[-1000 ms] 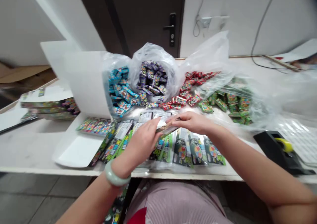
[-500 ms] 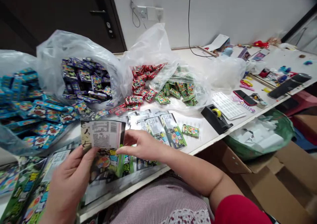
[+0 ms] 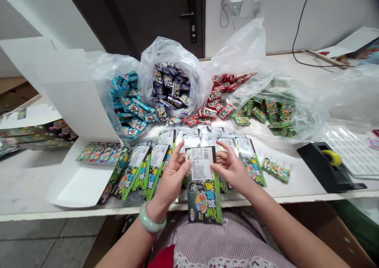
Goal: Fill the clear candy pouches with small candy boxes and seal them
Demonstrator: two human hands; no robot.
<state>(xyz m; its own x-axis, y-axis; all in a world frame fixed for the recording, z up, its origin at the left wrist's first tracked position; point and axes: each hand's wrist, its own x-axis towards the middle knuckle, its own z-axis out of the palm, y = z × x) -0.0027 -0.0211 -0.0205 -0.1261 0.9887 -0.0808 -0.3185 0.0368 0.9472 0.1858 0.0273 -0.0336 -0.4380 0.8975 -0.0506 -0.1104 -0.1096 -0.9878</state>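
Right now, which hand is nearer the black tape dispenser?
The right hand is nearer, left of the tape dispenser; the left hand lies farther left.

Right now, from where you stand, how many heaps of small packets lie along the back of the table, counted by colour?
Heap of small blue packets: 1
Heap of small purple packets: 1
Heap of small red packets: 1
Heap of small green packets: 1
Total: 4

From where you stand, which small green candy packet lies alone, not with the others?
The packet between the right hand and the black tape dispenser; the other small green packets lie heaped in the plastic bag behind it.
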